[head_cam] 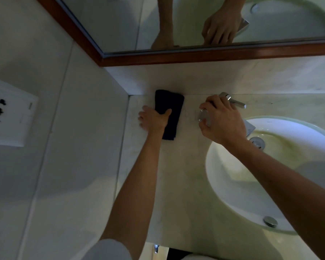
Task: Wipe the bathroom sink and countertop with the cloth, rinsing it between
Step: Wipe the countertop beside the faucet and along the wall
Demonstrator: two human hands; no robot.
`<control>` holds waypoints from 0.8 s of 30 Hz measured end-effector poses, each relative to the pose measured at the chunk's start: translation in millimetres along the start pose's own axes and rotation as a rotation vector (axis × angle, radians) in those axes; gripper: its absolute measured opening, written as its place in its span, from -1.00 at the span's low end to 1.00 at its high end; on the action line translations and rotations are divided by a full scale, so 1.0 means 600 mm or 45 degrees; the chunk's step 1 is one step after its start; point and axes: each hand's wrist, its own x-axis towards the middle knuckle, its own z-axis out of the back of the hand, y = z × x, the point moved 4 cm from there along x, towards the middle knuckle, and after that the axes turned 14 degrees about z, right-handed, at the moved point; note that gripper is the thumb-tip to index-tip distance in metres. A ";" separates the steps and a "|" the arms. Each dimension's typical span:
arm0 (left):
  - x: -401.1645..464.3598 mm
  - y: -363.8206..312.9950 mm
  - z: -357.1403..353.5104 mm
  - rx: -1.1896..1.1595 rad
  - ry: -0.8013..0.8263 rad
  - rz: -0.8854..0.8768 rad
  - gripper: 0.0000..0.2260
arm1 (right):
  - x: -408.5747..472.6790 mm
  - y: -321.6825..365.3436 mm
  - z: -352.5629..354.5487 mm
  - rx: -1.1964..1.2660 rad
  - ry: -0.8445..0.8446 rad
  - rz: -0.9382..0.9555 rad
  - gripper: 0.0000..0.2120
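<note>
Fig. — Countertop pass, head view. We have the left hand (154,119) on the dark cloth (169,117), which lies folded on the countertop (186,175) at the back-left corner, just beside the wall; thumb curls onto the cloth's top, fingers spread over its left edge onto the stone. Our right hand (221,122) is on the chrome tap (231,100) behind the sink (233,184); fingers curled round a metal part, exact hold unclear.

Doing it well, in our judgement: keep the palm flat w/ even pressure, run overlapping strokes from the corner toward the basin so grime ends up where we rinse, and work the wall joint. Tap at the ready suits the rinse btwn passes.

Writing: none legible; wall socket plate (9,117) shows no readable marks.
</note>
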 end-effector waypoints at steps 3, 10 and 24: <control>0.030 0.007 -0.006 -0.120 0.273 -0.105 -0.34 | 0.000 0.001 -0.002 -0.003 0.006 -0.004 -0.62; 0.073 -0.013 0.087 0.217 0.318 -0.622 -0.46 | -0.001 0.001 0.000 -0.001 -0.019 0.007 -0.64; 0.147 0.004 0.059 0.400 -0.404 -0.796 -0.58 | -0.003 0.002 -0.004 -0.043 -0.040 0.000 -0.63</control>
